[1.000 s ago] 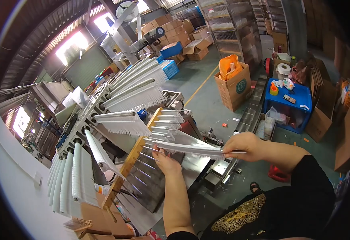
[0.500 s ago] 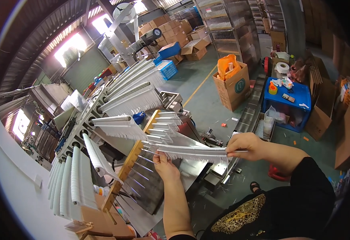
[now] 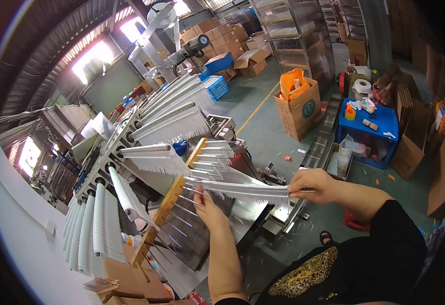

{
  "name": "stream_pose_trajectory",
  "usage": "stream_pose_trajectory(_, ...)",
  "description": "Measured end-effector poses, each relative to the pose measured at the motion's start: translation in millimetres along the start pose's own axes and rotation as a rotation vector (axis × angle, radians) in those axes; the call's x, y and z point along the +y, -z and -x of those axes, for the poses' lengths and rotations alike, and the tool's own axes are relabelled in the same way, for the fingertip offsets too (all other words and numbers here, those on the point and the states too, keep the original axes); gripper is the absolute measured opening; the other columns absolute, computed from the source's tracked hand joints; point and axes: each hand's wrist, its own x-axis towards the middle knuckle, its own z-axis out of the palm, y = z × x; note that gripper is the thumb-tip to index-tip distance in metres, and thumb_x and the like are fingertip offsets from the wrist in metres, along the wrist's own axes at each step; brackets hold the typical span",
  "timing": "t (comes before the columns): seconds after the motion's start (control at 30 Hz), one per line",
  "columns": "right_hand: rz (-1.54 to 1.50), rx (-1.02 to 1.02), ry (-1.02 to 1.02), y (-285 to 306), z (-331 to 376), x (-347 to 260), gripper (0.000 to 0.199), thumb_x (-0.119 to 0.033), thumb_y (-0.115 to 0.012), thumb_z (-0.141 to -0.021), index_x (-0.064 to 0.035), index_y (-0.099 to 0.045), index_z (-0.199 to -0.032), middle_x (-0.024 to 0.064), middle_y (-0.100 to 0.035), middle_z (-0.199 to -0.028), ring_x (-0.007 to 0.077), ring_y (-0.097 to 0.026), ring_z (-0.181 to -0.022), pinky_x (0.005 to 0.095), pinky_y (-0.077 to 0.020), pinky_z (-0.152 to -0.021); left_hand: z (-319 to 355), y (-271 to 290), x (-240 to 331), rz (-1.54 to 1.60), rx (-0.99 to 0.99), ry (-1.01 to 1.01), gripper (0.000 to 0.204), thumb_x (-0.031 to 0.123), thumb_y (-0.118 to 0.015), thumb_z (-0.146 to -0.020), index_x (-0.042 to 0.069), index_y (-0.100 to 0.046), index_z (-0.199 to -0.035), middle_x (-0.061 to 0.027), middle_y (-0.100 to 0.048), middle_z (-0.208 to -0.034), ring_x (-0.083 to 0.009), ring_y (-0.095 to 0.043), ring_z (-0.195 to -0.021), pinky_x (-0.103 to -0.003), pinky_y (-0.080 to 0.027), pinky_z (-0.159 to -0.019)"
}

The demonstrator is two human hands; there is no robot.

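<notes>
My right hand (image 3: 311,184) grips the right end of a long rod hung with white fringe (image 3: 248,190), and a bit of thin rod pokes out past its fingers. The fringed rod lies almost level before me. At its left end, my left hand (image 3: 210,208) is raised with fingers curled by the tip of a metal pin; what they pinch is too small to make out. A yellow wooden bar (image 3: 169,203) with several bare metal pins (image 3: 184,208) stands just left of this hand. Further up the bar, white fringe (image 3: 217,152) covers the pins.
Fringed white rods (image 3: 154,155) stick out from a machine frame along the left. A cardboard box (image 3: 298,109) with an orange bag stands on the floor ahead. At right is a blue bin (image 3: 367,127) with small items on top. A metal rack (image 3: 303,40) rises behind.
My left fingers have shifted slightly up and left at the end of the fringed rod. My right hand keeps its hold. The whole view has shifted slightly.
</notes>
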Motion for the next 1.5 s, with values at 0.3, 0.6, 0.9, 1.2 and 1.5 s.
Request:
stream_pose_trajectory(0.3, -0.075, 0.04, -0.021, 36, 27, -2, 0.019, -0.003, -0.069, -0.072, -0.0025, -0.062, -0.09, 0.0101, -0.062, -0.083, 0.0215, -0.062, -0.072, 0.0284, -0.048, -0.061, 27, 5, 3, 0.255, -0.242, 0.149, 0.022, 0.006, -0.05, -0.088, -0.003, -0.052, -0.108, -0.0075, -0.056, -0.104, -0.0115, -0.053, -0.091, -0.023, -0.041, -0.083)
stream_pose_trajectory(0.6, -0.432, 0.188, -0.174, 84, 62, -18, 0.018, -0.001, -0.071, -0.071, -0.0012, -0.061, -0.086, 0.011, -0.061, -0.082, 0.0175, -0.061, -0.074, 0.0259, -0.0476, -0.063, 33, -1, 44, 0.02, -0.561, -0.279, 0.022, -0.004, -0.053, -0.083, -0.003, -0.056, -0.106, -0.0063, -0.058, -0.097, -0.0099, -0.053, -0.078, -0.021, -0.042, -0.074)
stream_pose_trajectory(0.9, -0.543, 0.466, -0.561, 74, 39, -17, 0.031, -0.03, -0.057, -0.086, 0.0007, -0.059, -0.089, 0.01, -0.058, -0.087, 0.0188, -0.057, -0.08, 0.0309, -0.0458, -0.072, 54, -15, 54, -0.032, -0.374, -0.153, 0.027, -0.004, -0.05, -0.081, -0.005, -0.055, -0.107, -0.0129, -0.058, -0.106, -0.0193, -0.054, -0.098, -0.029, -0.042, -0.086)
stream_pose_trajectory(1.2, -0.749, 0.638, -0.419, 96, 36, -9, 0.019, -0.022, -0.051, -0.09, -0.0025, -0.054, -0.09, 0.0113, -0.06, -0.088, 0.0205, -0.06, -0.075, 0.0315, -0.0498, -0.067, 60, -39, 68, 0.133, -0.603, -0.231, 0.061, -0.005, -0.035, -0.068, -0.009, -0.033, -0.129, -0.0196, -0.038, -0.132, -0.0267, -0.033, -0.125, -0.037, -0.019, -0.106)
stream_pose_trajectory(1.5, -0.755, 0.79, -0.342, 124, 27, 22, 0.023, -0.024, -0.05, -0.09, -0.0018, -0.055, -0.088, 0.0093, -0.061, -0.08, 0.0149, -0.061, -0.066, 0.0265, -0.0514, -0.063, 63, -59, 70, -0.032, -0.662, -0.421, 0.068, 0.002, -0.046, -0.074, -0.007, -0.018, -0.136, -0.0213, -0.018, -0.143, -0.0296, -0.014, -0.134, -0.042, -0.007, -0.108)
